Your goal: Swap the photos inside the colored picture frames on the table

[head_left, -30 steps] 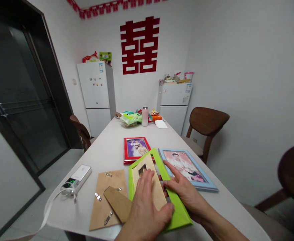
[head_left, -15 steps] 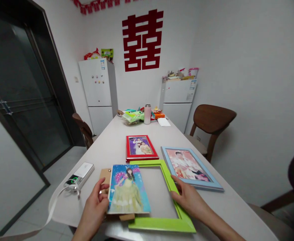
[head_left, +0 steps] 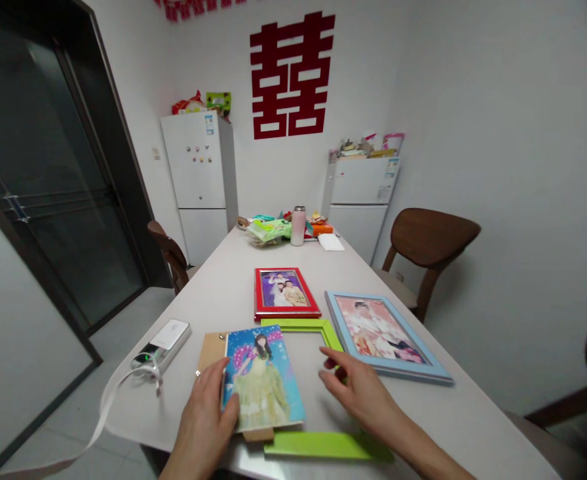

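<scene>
My left hand (head_left: pixel 206 410) is at the left edge of a photo print (head_left: pixel 261 390) showing a figure in a yellow-green dress on blue. Its thumb lies over the print's face and its fingers bend round the edge. Under the print a brown backing board (head_left: pixel 212 350) sticks out at the left and bottom. Both overlap the left side of a lime-green picture frame (head_left: pixel 323 445), lying flat. My right hand (head_left: pixel 361 390) hovers over the frame's right side, thumb and fingers apart, holding nothing, and hides part of that side.
A red framed photo (head_left: pixel 286 314) and a light-blue framed photo (head_left: pixel 398 368) lie beyond and to the right. A power bank (head_left: pixel 168 343) with a white cable sits at the left edge. Snack bags (head_left: pixel 268 230) and a pink bottle (head_left: pixel 298 227) stand far back. Chairs (head_left: pixel 431 237) flank the table.
My right hand has let go of the green frame's right side and moved left above it. My left hand has come forward, its thumb now over the print's face.
</scene>
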{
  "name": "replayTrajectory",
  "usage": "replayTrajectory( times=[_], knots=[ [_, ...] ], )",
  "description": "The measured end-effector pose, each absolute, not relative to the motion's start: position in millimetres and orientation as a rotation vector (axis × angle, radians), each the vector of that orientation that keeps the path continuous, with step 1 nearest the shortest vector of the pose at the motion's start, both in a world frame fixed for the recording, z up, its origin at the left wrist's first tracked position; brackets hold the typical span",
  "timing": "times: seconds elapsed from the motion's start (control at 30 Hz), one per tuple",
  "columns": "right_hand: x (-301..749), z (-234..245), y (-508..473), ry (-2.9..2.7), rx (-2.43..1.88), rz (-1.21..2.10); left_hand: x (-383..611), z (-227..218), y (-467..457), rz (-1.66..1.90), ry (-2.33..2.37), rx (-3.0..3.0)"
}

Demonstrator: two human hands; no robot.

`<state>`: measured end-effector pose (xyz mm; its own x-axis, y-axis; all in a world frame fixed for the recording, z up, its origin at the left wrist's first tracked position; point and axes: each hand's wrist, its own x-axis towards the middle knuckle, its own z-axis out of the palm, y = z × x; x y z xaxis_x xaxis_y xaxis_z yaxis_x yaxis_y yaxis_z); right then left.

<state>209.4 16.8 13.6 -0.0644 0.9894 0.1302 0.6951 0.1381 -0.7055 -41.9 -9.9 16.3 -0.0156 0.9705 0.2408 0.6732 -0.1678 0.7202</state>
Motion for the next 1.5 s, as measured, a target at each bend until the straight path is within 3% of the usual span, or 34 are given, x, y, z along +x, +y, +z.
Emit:
replayTrajectory(
  times=[0.17, 0.27, 0.5, 0.67, 0.87, 1.1, 1.37, 1.5],
  knots=[
    [162, 6, 30, -1.331, -1.338, 1.512, -12, 7, -18, 0.847, 1.517, 2.215],
    [146, 15, 32, -1.167, -1.127, 1.674, 3, 0, -19, 0.802, 1.474, 2.299],
    [140, 66, 18, -1.113, -0.951, 1.459, 12, 25, -11, 1.38, 1.366, 2.008],
    [148, 42, 15, -0.902, -1.115, 1.5, 32, 50, -20, 1.572, 1.182, 1.238],
    [178, 27, 23, -0.736, -0.975, 1.465, 40, 34, -14, 1.445, 1.032, 1.007],
    [222, 27, 40, -0.974, -1.307, 1.406, 14, 26, -8, 0.96, 1.46, 1.702],
    [203, 11, 55, -1.172, -1.405, 1.287, 21, 33, -15, 0.546, 1.487, 2.116],
    [205, 12, 60, -1.534, -1.609, 0.953, 21, 32, -14, 0.466, 1.497, 2.195]
  ],
)
